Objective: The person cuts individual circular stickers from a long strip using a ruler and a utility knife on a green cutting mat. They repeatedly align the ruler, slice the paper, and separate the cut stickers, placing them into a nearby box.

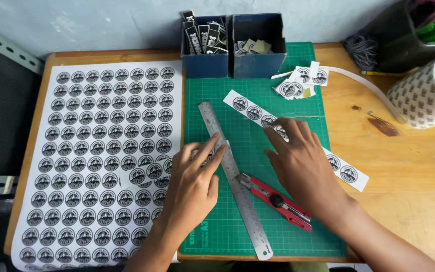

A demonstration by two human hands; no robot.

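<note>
Brushed metal ruler (235, 176), matt green rubbery cutting mat (278, 221), glossy paper sticker sheet (101, 151), bare wooden table (409, 171).

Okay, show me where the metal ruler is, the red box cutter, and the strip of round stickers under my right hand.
metal ruler (241, 201): head view, on the bare lower half of its blade.
red box cutter (278, 201): head view, on the middle of its red body.
sticker strip (247, 109): head view, on the upper end, clear of the right hand (303, 168).

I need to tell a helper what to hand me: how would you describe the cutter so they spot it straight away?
Start at the green cutting mat in the middle of the wooden table. Near its lower edge, just right of the long steel ruler and partly under the right hand, lies the utility knife. It is the only red thing on the mat, slim, with a black slider.
</note>
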